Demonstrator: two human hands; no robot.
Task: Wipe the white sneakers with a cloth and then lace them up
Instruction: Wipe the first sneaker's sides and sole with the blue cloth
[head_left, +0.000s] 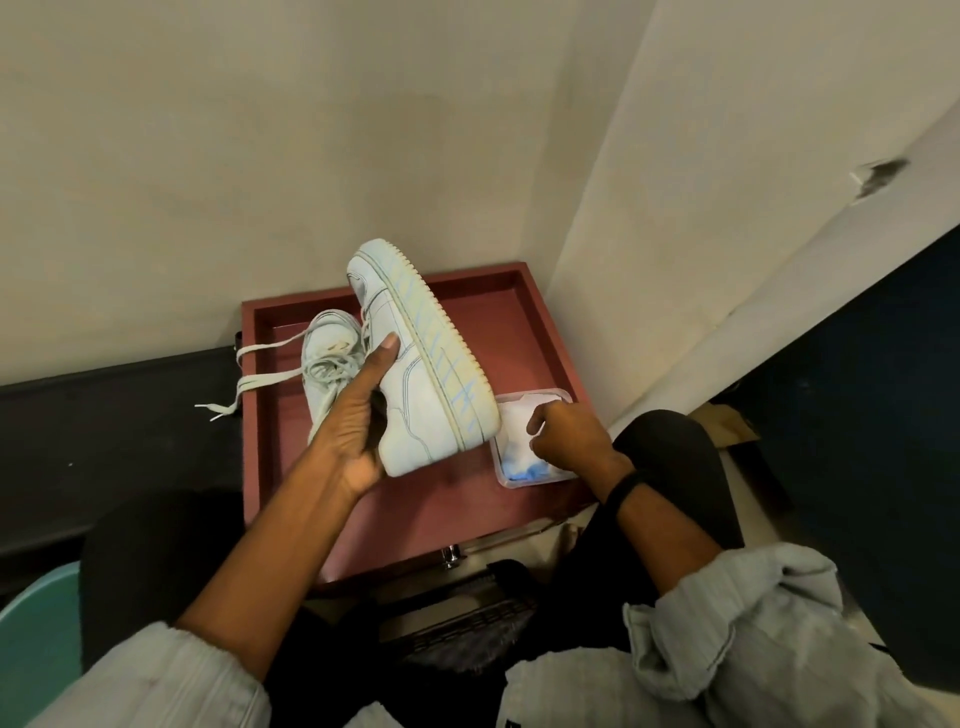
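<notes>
Currently, my left hand grasps one white sneaker by its upper, thumb laid along the side panel, the other fingers hidden behind it. This sneaker is raised above the red tray, tilted on its side, sole facing right, toe toward the far edge.

The second sneaker lies on the tray by the far left corner, partly hidden behind my left hand. Its loose laces trail over the left edge.

A clear container sits at the tray's right edge, toward the near corner, just beside the raised sneaker's heel. It holds a white cloth, with something blue at its near end.

My right hand is over the container, fingers curled down onto the cloth, gripping it. A black band circles my right wrist.
</notes>
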